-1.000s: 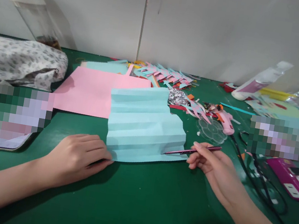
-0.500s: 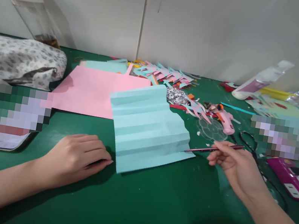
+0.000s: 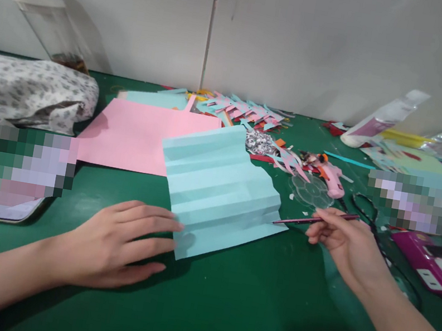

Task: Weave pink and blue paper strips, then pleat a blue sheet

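Observation:
A sheet of light blue paper (image 3: 225,189) with raised crosswise folds and a wavy right edge lies in the middle of the table. My left hand (image 3: 118,244) is open, its fingers apart, with the fingertips at the paper's lower left edge. Between the fingers of my right hand (image 3: 338,236) is a slim dark-pink pencil (image 3: 300,221). Its tip rests at or just above the sheet's lower right corner. Behind the blue sheet, partly covered by it, lies pink paper (image 3: 132,136).
A glue gun (image 3: 332,179) and a clear flower-shaped dish (image 3: 313,191) lie to the right, by a magenta power strip (image 3: 421,261). Cut paper strips (image 3: 247,110) are heaped behind. A white bottle (image 3: 385,119), patterned cloth (image 3: 25,90) and blurred phone (image 3: 22,186) stand or lie around.
My left hand has spread its fingers and moved right, onto the blue paper's lower left edge. The right hand and pencil are nearly unmoved.

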Motion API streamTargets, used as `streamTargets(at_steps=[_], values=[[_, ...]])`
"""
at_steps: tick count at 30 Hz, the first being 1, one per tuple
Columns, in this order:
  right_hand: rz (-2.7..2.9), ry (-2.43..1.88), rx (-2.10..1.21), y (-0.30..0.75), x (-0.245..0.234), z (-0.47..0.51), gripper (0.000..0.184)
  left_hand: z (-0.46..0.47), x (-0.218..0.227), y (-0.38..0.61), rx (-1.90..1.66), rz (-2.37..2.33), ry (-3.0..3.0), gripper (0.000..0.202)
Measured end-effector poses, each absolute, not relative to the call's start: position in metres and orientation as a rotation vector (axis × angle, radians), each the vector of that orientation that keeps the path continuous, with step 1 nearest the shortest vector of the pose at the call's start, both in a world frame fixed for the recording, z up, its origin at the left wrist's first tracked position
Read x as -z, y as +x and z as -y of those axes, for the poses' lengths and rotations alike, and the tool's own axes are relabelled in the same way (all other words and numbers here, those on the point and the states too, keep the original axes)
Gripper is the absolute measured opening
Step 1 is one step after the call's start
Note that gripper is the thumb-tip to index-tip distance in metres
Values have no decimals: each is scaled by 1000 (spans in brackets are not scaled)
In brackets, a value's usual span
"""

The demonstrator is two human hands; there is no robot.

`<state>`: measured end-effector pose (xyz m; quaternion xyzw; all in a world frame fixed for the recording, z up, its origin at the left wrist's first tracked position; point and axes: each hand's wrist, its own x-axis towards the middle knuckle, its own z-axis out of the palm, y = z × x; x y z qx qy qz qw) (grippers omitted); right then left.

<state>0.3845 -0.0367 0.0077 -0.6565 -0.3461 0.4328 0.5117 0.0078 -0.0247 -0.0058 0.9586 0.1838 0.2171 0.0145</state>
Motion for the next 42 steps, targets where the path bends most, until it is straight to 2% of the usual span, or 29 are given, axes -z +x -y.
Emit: streamTargets(at_steps=[3, 6, 12, 16, 42], values=[[831, -1572, -1059, 385, -7, 37, 20, 25, 1, 9, -402, -420, 3040, 46], [829, -1573, -1066, 383, -8, 38, 20, 24, 0, 8, -262, -394, 3048, 53], [810, -1571, -1096, 372, -11, 43, 21, 22, 2, 4, -492, -484, 3040, 38], [831, -1557, -1137, 370, -12, 46, 21, 21, 2, 5, -521, -460, 3027, 34], [809, -1560, -1053, 405, -10, 40, 16, 22, 3, 4, -524, -464, 2997, 31]])
